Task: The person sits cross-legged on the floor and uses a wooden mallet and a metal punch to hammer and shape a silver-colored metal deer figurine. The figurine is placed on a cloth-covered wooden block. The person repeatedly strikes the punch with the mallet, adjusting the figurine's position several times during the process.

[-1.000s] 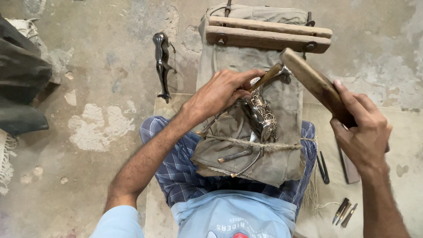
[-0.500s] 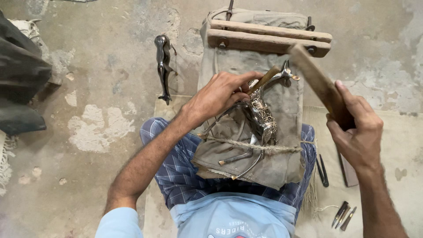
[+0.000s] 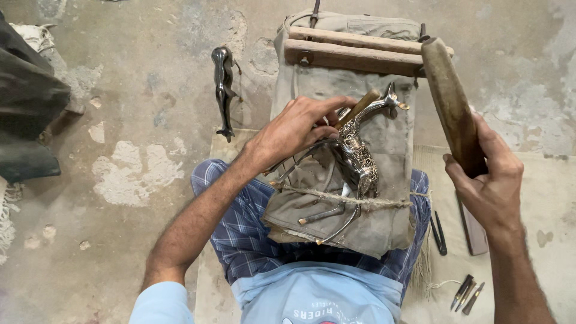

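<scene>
The right hand [image 3: 489, 180], fist closed on the long brown wooden mallet [image 3: 450, 102], has lifted it upright. The left hand [image 3: 294, 129] pinches 1 wooden-handled chisel [image 3: 358, 108] against the engraved silver metal figure [image 3: 359, 157], strapped on grey cloth [image 3: 384, 228].

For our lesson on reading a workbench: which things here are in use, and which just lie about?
In use:
left hand holding a wooden-handled tool
engraved metal figure
right hand gripping a wooden mallet

Lying about:
dark metal figure
small chisels
</scene>
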